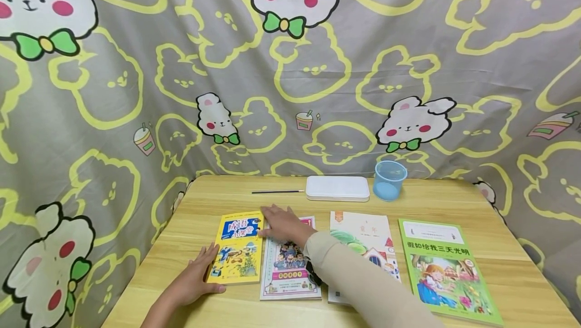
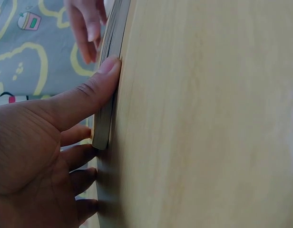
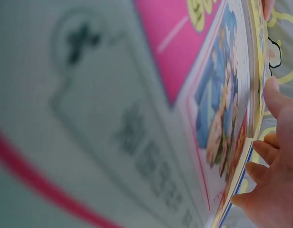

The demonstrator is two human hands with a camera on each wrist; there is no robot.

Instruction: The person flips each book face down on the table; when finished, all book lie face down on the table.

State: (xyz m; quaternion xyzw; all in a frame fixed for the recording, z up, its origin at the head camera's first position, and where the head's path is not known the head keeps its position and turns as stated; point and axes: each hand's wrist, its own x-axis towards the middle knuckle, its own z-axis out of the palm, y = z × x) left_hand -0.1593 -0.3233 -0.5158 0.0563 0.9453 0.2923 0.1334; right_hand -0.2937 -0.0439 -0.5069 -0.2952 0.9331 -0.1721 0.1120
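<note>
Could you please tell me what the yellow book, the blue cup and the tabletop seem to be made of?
The yellow book looks like paper, its printed cover smooth, with layered page edges. The blue cup, smooth and translucent, is probably plastic. The tabletop shows grain, suggesting satin wood or laminate.

Directly beyond the right grip (image 1: 283, 224), a slim dark rod (image 1: 278, 192) is noted, laid crosswise on the wood-grained counter (image 1: 513, 267). Beyond and to the right of that grip, a flat white case (image 1: 338, 188) is placed near the rod's end. Farther right, just beside the case, a translucent blue cup (image 1: 389, 181) is stood upright. Behind these, grey fabric (image 1: 354, 30) is hung, printed with yellow outlines and white rabbits.
</note>
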